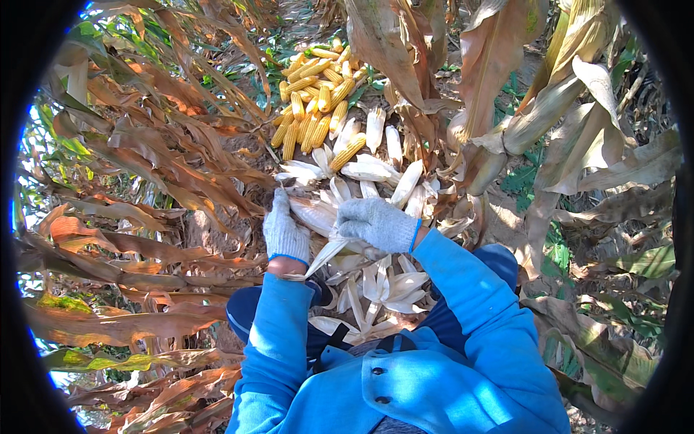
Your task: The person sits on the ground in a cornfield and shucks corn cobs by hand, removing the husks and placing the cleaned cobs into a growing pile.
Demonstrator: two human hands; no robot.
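Note:
My left hand (287, 227), in a pale knitted glove with a blue cuff, is at the left end of an ear of corn in its dry husk (313, 214); its fingertips are partly hidden. My right hand (377, 224), gloved the same way, has its fingers closed on a loose strip of husk (327, 257) that hangs towards my left wrist. Beyond both hands, one husked yellow cob (348, 152) lies on pale husks. Several unhusked ears (406, 183) lie just past my right hand. Empty opened husks (384, 286) are spread on the ground between my knees.
A heap of husked yellow corn cobs (317, 97) lies on the soil at the top centre. Dry brown corn stalks and leaves (162, 238) crowd the left side. On the right, a thick bent stalk with leaves (534, 122) stands close. My knees are on either side of the husks.

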